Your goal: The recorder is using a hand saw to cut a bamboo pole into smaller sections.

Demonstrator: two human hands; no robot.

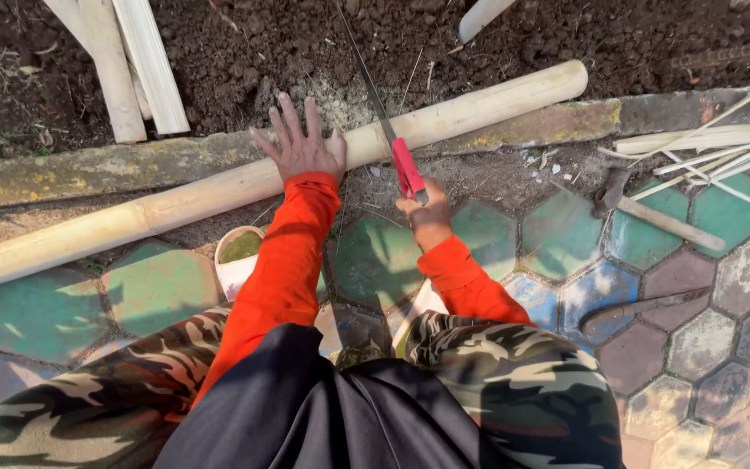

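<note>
The left hand (301, 143) lies flat, fingers spread, pressing on the bamboo pole (219, 191). It holds nothing in a closed grasp. The pole lies at a slant along the mossy concrete curb (88, 169), between dark soil and the hexagonal paving tiles (566, 234).

The right hand (423, 213) is closed around the red handle of the handsaw (392, 143). The blade crosses the pole just beside the left hand and its tip extends over the soil.

Split bamboo slats (132, 65) rest on the soil at upper left (well apart from the cut). Thin bamboo strips (713, 148) and a hammer (653, 213) lie on the tiles at right.
</note>
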